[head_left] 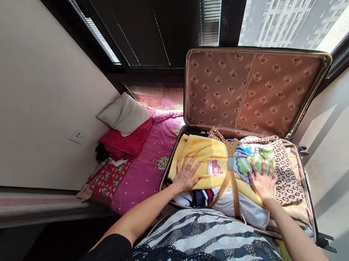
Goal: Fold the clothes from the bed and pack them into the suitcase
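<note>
in the head view, the open suitcase [273,93] stands in front of the person, with its lid leaning up toward the window [272,18], and the folded clothes are inside its lower half. for pressing soft cloth like this, i think it is best to keep the palms flat and to share the weight equally on both sides of the buckle [231,162], so the pile does not become higher at one side. the push should go straight down, because a push to the side could slide the folds or bring the crossed straps [235,195] out of their place. also the loose edge of the brown patterned cloth [289,186] would be better kept inside the rim.

the left hand [186,175] is wide open, the fingers spread, and it lies flat on the yellow cloth [205,146]. the right hand [264,182] is open too, its fingers spread on the green and blue printed cloth [245,159], beside the patterned one. neither hand is gripping anything. how strongly they press, i cannot tell.
</note>
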Demonstrator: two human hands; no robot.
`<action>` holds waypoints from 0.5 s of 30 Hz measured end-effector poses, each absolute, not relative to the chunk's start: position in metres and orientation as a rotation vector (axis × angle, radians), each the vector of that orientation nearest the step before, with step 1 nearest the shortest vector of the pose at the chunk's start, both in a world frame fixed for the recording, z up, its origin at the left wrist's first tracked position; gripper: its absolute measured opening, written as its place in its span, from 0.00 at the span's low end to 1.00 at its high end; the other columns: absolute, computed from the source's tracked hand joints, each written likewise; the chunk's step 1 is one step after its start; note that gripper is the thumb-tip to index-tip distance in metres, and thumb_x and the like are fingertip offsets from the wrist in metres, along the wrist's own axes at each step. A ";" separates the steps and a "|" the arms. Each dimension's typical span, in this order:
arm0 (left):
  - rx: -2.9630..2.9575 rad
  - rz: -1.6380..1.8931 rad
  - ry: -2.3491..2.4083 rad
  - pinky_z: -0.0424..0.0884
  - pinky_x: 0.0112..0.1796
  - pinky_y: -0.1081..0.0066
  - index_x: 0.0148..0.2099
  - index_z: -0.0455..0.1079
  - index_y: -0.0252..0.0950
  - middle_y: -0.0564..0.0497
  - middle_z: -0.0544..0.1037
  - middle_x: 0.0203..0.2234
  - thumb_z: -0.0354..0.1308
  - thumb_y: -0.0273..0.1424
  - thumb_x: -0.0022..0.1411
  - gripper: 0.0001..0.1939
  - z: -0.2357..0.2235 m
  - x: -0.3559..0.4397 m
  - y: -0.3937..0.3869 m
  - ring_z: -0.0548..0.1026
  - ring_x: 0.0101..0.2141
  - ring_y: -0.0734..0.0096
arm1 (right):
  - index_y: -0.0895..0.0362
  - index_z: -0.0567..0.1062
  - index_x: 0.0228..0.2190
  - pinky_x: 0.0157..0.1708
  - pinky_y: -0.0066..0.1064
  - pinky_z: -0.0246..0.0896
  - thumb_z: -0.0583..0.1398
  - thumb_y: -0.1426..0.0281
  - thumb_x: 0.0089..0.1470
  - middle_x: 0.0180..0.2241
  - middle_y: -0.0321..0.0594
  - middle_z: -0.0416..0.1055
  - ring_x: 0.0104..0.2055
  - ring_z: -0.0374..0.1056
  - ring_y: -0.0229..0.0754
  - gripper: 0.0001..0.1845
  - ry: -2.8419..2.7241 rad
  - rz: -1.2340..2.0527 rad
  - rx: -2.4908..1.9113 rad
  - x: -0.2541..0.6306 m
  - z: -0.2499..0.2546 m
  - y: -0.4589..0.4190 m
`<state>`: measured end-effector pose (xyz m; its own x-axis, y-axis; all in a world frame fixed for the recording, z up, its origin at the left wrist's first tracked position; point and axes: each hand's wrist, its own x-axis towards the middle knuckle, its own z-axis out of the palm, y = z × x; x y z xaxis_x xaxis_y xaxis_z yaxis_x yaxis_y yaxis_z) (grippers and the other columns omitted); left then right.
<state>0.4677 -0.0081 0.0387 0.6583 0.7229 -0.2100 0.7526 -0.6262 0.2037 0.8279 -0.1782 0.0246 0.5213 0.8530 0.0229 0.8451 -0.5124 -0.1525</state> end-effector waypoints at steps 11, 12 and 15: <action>1.911 0.780 1.347 0.73 0.66 0.55 0.58 0.80 0.36 0.36 0.81 0.57 0.54 0.39 0.76 0.19 0.084 0.452 0.103 0.78 0.61 0.53 | 0.56 0.81 0.61 0.66 0.53 0.67 0.58 0.57 0.67 0.62 0.59 0.77 0.64 0.73 0.61 0.28 -1.157 0.177 -2.360 0.936 0.090 -0.140; 1.806 0.863 1.412 0.74 0.64 0.56 0.54 0.80 0.36 0.38 0.82 0.53 0.54 0.40 0.76 0.17 0.091 0.456 0.128 0.79 0.58 0.54 | 0.57 0.82 0.61 0.62 0.51 0.69 0.60 0.59 0.66 0.61 0.61 0.78 0.60 0.75 0.60 0.28 -1.043 0.174 -2.338 0.958 0.099 -0.128; 1.576 0.999 1.505 0.74 0.61 0.58 0.43 0.75 0.37 0.44 0.81 0.42 0.58 0.41 0.76 0.13 0.111 0.477 0.203 0.80 0.52 0.57 | 0.63 0.84 0.56 0.55 0.49 0.68 0.68 0.70 0.60 0.55 0.67 0.80 0.52 0.77 0.56 0.23 -0.702 0.141 -2.390 1.022 0.126 -0.087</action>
